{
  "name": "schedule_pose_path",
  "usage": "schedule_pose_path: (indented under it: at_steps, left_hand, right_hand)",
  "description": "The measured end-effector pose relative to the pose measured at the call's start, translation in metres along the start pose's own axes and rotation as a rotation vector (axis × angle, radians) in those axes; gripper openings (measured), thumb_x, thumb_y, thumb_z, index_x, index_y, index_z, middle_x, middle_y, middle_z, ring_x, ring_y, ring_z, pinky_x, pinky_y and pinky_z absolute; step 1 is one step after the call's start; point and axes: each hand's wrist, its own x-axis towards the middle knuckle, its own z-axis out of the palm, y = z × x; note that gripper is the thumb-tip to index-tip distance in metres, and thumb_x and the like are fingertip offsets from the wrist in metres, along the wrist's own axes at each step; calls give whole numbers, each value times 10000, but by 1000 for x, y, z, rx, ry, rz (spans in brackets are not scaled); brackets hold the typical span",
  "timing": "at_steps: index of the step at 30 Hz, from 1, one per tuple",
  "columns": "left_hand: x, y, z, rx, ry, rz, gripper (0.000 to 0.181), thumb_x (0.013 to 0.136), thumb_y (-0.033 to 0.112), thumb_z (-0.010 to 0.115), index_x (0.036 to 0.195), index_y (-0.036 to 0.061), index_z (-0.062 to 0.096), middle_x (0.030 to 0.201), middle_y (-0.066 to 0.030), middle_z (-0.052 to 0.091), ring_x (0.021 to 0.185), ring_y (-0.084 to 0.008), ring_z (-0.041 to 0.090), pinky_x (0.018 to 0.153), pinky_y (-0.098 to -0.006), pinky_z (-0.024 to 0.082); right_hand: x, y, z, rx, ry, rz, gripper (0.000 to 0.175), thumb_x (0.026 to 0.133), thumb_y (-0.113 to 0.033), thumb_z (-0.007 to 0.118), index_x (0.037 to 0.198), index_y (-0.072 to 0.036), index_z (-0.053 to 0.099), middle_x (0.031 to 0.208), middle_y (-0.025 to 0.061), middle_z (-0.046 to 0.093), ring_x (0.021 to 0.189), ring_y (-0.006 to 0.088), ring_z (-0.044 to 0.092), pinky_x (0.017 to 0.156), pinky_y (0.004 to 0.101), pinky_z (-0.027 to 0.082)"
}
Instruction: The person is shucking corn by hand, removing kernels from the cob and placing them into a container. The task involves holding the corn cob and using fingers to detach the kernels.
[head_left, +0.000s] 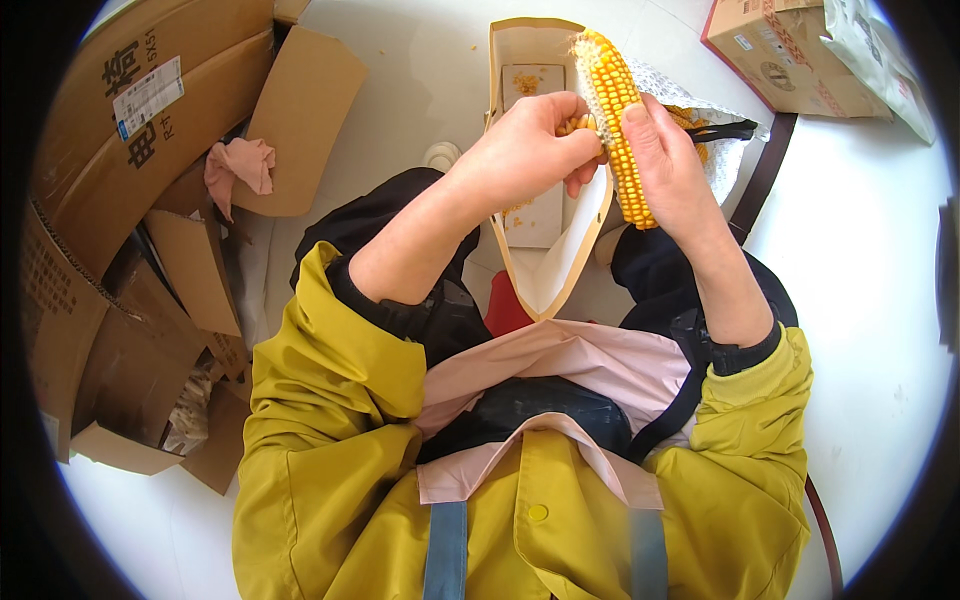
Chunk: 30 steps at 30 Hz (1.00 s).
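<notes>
An ear of yellow corn (615, 97) stands tilted in my right hand (671, 172), whose thumb lies across its kernels. One side of the ear shows bare, pale cob. My left hand (525, 146) is closed around several loose kernels (574, 126), with its fingers against that bare side. Below both hands is an open paper bag or box (592, 247) with a yellowish rim, standing between my knees. Loose kernels (526, 84) lie on its bottom. Behind my right hand, a patterned bag (724, 169) with a black strap holds more yellow corn.
Large opened cardboard boxes (217, 90) stand at the left, with a pink cloth (241, 169) over a flap. Another cardboard box (795, 64), with a pale plastic bag (874, 67) on it, is at the upper right. A few small yellow bits lie on the floor (427, 82).
</notes>
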Motion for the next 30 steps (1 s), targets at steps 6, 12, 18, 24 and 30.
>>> schedule_pose_path:
  at_steps: [6,12,18,24,30]
  left_hand:
    - [-1,0,2,57,1,-1,226,825,101,519,1003,-37,508,706,-51,567,599,-101,548,602,-230,471]
    - [0,1,2,104,8,0,280,800,115,550,1015,-54,491,711,-58,573,611,-110,562,617,-238,481]
    - [-1,3,3,149,-14,-4,259,807,90,533,1015,-57,488,729,-69,581,624,-115,573,622,-258,493]
    - [1,3,4,187,3,-2,269,809,122,562,999,-54,487,725,-68,578,622,-111,572,615,-254,490]
    - [0,1,6,205,-37,-25,247,806,116,557,975,-49,486,723,-65,577,627,-113,572,613,-251,487]
  right_hand:
    - [1,0,-1,-33,-1,-6,558,951,-477,403,1184,24,478,951,134,600,866,177,575,784,293,460]
    - [1,2,-1,38,-34,39,545,954,-474,394,1166,18,488,952,129,599,871,179,574,785,301,461]
    - [1,1,0,23,11,16,526,959,-456,398,1162,20,492,940,117,593,853,157,564,771,281,458]
    - [3,3,-1,104,-29,60,519,963,-444,395,1159,27,493,955,114,593,862,162,558,786,288,455]
    - [6,7,0,104,2,43,514,966,-439,391,1157,25,500,958,102,591,859,146,548,791,268,450]
